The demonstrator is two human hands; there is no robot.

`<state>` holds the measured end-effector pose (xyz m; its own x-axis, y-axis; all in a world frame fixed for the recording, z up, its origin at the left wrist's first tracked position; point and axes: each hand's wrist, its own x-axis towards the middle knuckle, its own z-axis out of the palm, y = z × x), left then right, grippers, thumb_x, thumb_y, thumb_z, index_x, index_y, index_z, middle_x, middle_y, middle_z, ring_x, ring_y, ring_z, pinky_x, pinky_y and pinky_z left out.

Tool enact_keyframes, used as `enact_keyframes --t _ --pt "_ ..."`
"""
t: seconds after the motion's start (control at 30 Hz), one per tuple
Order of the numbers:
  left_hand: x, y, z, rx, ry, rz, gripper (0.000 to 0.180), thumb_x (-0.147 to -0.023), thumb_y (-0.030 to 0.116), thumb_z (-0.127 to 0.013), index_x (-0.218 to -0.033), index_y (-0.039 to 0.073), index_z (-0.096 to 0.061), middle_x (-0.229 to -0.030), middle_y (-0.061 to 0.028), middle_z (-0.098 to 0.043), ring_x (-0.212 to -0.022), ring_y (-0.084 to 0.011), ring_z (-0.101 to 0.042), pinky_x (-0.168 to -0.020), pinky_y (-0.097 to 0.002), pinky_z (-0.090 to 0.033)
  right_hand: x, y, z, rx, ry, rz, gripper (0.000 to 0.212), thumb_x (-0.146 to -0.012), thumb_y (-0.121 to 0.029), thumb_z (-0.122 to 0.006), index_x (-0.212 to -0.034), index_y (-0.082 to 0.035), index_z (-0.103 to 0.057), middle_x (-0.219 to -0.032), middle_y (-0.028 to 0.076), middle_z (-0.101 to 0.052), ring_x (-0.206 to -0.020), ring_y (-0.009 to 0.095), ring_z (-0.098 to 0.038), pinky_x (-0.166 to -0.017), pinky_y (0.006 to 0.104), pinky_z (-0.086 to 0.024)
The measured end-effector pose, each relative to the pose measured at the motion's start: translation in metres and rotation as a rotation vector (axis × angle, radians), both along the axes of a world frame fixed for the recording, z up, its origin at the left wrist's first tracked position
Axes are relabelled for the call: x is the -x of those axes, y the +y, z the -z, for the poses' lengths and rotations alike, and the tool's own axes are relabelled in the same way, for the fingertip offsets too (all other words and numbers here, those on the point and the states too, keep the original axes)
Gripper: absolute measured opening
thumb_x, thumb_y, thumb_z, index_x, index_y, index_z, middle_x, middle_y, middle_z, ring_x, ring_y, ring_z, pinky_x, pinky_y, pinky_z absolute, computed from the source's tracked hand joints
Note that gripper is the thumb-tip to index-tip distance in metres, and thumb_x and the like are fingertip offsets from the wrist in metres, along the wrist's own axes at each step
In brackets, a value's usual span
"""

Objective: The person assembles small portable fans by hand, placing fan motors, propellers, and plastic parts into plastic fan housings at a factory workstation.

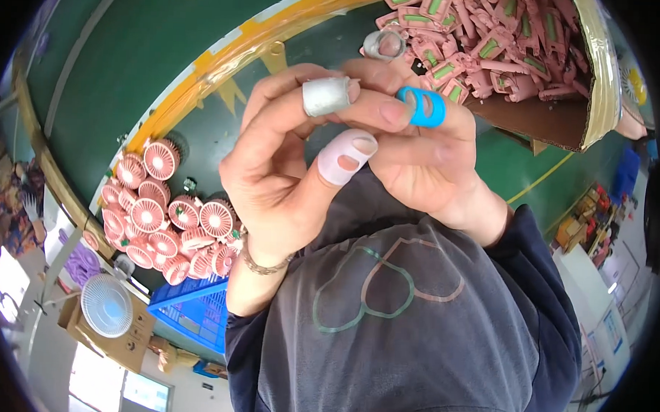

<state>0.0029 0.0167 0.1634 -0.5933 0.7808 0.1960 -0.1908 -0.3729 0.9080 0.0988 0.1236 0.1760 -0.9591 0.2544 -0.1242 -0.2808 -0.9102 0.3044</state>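
Note:
My left hand [273, 160] and my right hand [433, 155] meet in front of my chest, fingers curled and touching at the tips. Whatever lies between them, if anything, is hidden by the fingers. On my left hand are a pale pink finger cot [333, 162] at the thumb and a silver-grey finger cot [323, 97] on a finger. A blue finger cot with cut-out holes [431, 108] sits around a finger at my right hand. Another grey finger cot [379, 46] shows behind; which hand wears it I cannot tell.
Pink round fan heads [155, 214] lie piled on the green table [160, 62] at left. A cardboard box [558, 119] of pink handle-like parts with green pieces [488, 48] stands far right. A blue crate [195, 314] and a standing fan [107, 306] are at lower left.

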Motion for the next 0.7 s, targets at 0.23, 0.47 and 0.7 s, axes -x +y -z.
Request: enact_keyframes --t 0.23,0.47,0.7 --pt "-0.020 -0.050 -0.026 0.013 0.236 -0.189 0.040 -0.073 -0.002 -0.071 -0.111 -0.005 -0.057 -0.110 -0.0151 -0.051 -0.099 -0.0203 -0.052 -0.087 -0.0305 -0.043 -0.008 -0.052 -0.016 -0.235 0.092 -0.035 0.033 -0.086 0.000 -0.054 -0.118 -0.003 -0.047 -0.093 0.008 -0.050 -0.092 0.019 -0.052 -0.060 0.0181 -0.046" --pt "-0.051 -0.091 -0.059 -0.013 0.212 -0.212 0.037 -0.075 -0.004 -0.067 -0.110 -0.005 -0.057 -0.107 -0.0146 -0.051 -0.099 -0.0204 -0.053 -0.087 -0.0314 -0.044 -0.029 -0.084 -0.038 -0.245 0.244 -0.096 0.033 -0.085 -0.001 -0.056 -0.117 -0.003 -0.047 -0.094 0.009 -0.052 -0.093 0.020 -0.054 -0.074 0.0256 -0.047" --pt "-0.075 -0.106 -0.075 -0.052 0.199 -0.222 0.037 -0.075 -0.008 -0.064 -0.112 -0.005 -0.055 -0.110 -0.0137 -0.049 -0.101 -0.0202 -0.056 -0.091 -0.0326 -0.046 -0.049 -0.093 -0.051 -0.352 0.184 -0.137 0.030 -0.085 0.002 -0.055 -0.114 -0.003 -0.048 -0.095 0.008 -0.056 -0.092 0.020 -0.058 -0.079 0.0280 -0.049"
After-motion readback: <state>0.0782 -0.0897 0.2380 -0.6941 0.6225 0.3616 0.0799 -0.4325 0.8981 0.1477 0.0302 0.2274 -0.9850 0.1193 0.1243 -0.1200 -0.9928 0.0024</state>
